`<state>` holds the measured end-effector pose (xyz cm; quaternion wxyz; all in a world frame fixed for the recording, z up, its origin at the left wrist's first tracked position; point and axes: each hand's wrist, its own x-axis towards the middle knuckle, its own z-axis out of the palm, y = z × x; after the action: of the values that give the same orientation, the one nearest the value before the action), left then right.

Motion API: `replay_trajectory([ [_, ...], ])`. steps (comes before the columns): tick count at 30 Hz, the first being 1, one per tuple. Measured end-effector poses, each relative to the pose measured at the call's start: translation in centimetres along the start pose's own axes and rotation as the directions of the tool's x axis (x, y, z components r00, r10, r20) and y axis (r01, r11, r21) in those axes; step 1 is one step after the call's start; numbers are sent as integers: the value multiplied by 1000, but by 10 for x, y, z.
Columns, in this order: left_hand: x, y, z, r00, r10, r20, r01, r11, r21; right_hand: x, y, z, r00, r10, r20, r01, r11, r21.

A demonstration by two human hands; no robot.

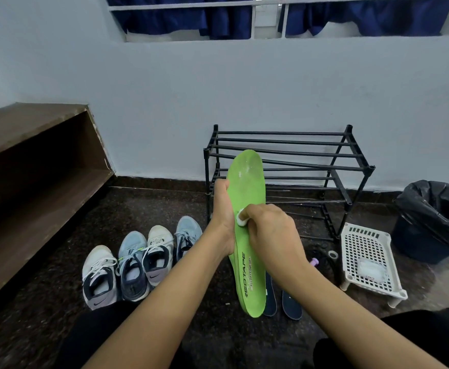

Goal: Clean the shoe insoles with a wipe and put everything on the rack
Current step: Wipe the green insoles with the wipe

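Status: early, I'd judge. Far left, a wooden bench [31, 155] ran along the wall, not in play. Four sneakers [138, 265] sat in a row on the near-left floor, none on the rack.

Left hand [222, 217] gripped the green insole [247, 182] by its left edge, fingers curled behind it. It held the insole up in front of the rack, toe end far, heel near. Right hand [268, 230] pinched a small wadded wipe [240, 217] and pressed it on the insole's middle. Whitish smears showed at the toe end, so that one probably wasn't done.

Two dark insoles [291, 304] lay on the floor just right of the green heel; couldn't tell if wiped. The black rack [284, 141] stood by the far wall, no shoe or insole visible on it.

Right of it was a white perforated basket [364, 241] with a clear packet [372, 270] on top, then a bin [436, 217] lined with a black bag. A tape roll [333, 253] lay by the basket. Reach to the rack looked unobstructed.
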<state>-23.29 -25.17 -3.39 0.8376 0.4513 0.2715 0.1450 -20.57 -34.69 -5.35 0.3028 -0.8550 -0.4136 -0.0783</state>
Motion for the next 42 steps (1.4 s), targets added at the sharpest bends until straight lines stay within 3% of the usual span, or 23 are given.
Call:
replay_trajectory([
  [10, -3, -10, 8, 998, -15, 66, 12, 999, 49, 19, 14, -7, 992, 81, -92, -80, 997, 6],
  [20, 1, -7, 4, 1000, -9, 5, 9, 999, 46, 9, 10, -1, 999, 44, 8, -44, 999, 4],
  [27, -3, -12, 13, 995, -20, 97, 14, 998, 66, 22, 23, -12, 985, 130, -110, -131, 991, 0],
  [38, 2, -10, 3, 1000, 4, 12, -4, 999, 38, 1, 5, -8, 999, 14, 35, -14, 1000, -6],
  [42, -3, -9, 7, 998, 13, 64, -16, 999, 44, 13, 15, -13, 999, 19, -50, -19, 1000, -7],
])
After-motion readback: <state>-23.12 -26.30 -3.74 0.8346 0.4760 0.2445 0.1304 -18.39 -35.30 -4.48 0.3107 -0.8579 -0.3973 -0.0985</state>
